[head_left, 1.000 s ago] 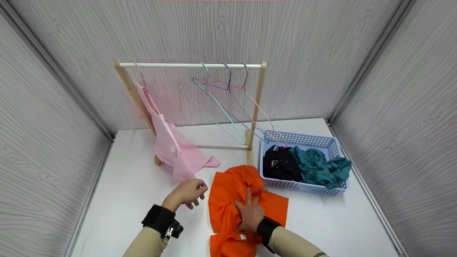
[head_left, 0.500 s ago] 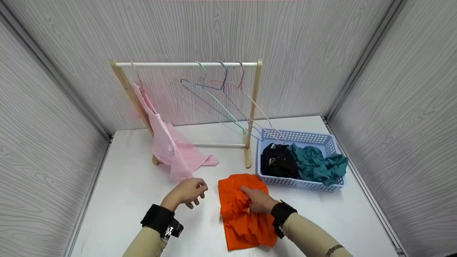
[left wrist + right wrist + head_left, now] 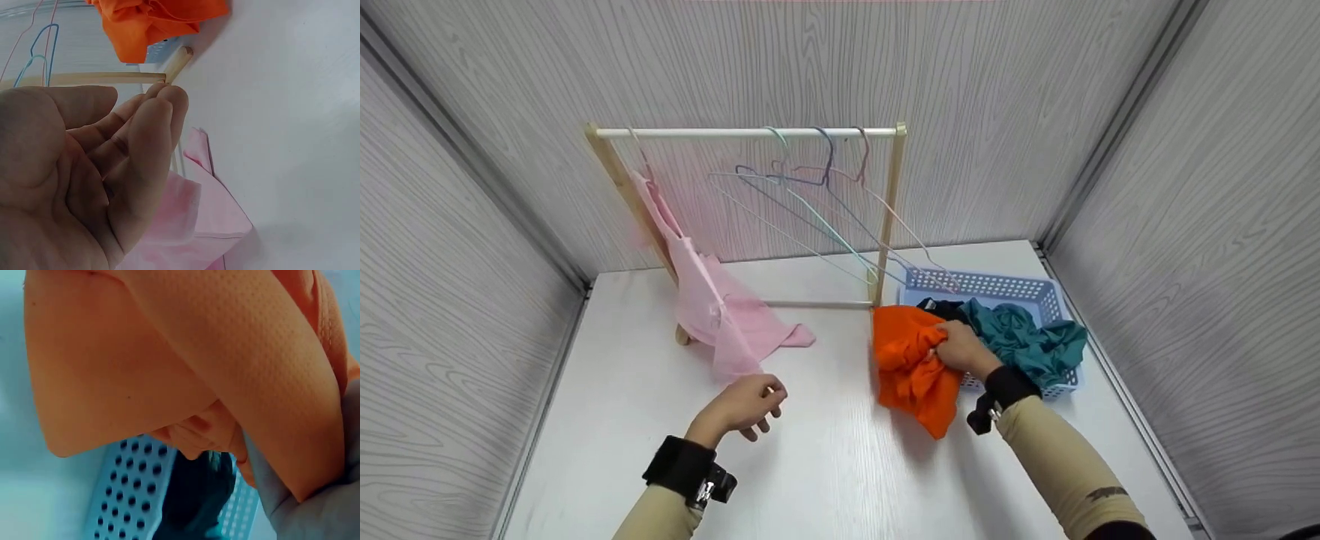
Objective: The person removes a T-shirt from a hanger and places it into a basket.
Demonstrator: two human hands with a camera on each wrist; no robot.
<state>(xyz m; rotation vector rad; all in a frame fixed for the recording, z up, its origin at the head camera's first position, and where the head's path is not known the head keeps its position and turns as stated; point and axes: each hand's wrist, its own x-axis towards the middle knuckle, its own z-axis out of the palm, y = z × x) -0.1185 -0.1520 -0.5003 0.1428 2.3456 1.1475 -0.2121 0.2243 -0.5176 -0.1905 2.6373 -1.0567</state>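
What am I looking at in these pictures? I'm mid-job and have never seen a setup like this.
There is no robot: a person works bare-handed, with a left hand and a right hand. The head picture comes from a camera worn on the head, looking forward and down; the other two come from cameras worn on each wrist.

On the white table stand a wooden rack and a blue perforated basket with black cloth and teal cloth in it. A pink garment and three bare hangers hang from the rack.

The right hand grips a bunched orange cloth, which hides the basket's near-left corner in the head view. The left hand holds nothing.
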